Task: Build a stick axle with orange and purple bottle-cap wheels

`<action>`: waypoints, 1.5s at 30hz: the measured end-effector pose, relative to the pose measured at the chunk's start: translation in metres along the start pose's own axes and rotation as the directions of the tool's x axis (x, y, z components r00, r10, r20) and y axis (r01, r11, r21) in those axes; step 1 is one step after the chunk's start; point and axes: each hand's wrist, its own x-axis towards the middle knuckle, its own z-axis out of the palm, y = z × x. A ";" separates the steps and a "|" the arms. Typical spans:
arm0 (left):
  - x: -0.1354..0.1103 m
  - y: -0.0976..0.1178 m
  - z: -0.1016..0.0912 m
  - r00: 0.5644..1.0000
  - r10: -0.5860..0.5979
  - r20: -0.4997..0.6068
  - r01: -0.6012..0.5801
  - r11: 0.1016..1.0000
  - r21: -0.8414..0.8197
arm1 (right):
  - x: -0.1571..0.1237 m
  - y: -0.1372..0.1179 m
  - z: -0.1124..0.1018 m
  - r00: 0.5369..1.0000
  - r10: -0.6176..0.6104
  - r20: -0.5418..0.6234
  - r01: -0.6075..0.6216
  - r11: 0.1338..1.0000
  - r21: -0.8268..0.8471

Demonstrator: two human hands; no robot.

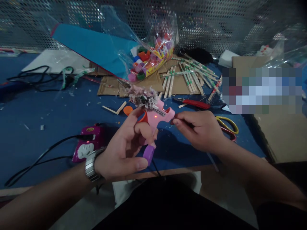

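Observation:
A pink glue gun (155, 120) with a small red light is gripped in my left hand (124, 147), its nozzle end up and to the left. Clumps of grey-white shreds cover the front of the gun. The same hand also pinches a purple bottle cap (149, 154) between thumb and fingers. My right hand (202, 131) is closed in a pinch right at the gun's rear end. Whatever its fingertips hold is hidden. An orange cap (128, 110) lies on the blue table (55, 115) just behind my left hand.
Behind lie wrapped chopsticks (192, 78) on cardboard (107, 86) and a plastic bag of coloured caps (151, 59). A purple box (89, 143) with black cables sits left. A red-handled tool (195, 103), scissors (227, 124) and a cardboard box (283, 137) are right.

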 end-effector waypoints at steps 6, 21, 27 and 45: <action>-0.001 0.000 0.003 0.999 -0.034 -0.024 0.034 0.999 -0.031 | 0.001 0.006 0.005 0.933 0.284 0.220 -0.357 0.797 0.487; 0.008 -0.005 0.012 0.996 0.062 -0.066 -0.069 0.992 -0.106 | 0.009 0.010 -0.016 0.996 0.028 0.083 -0.021 0.997 -0.079; 0.009 -0.016 0.012 0.987 0.100 -0.127 -0.118 0.982 -0.147 | 0.001 0.013 -0.021 0.997 -0.043 -0.070 0.023 0.966 -0.257; 0.006 -0.037 0.034 1.000 0.031 0.007 -0.027 0.945 -0.327 | -0.029 -0.005 0.061 0.849 0.524 0.071 -0.416 0.579 0.701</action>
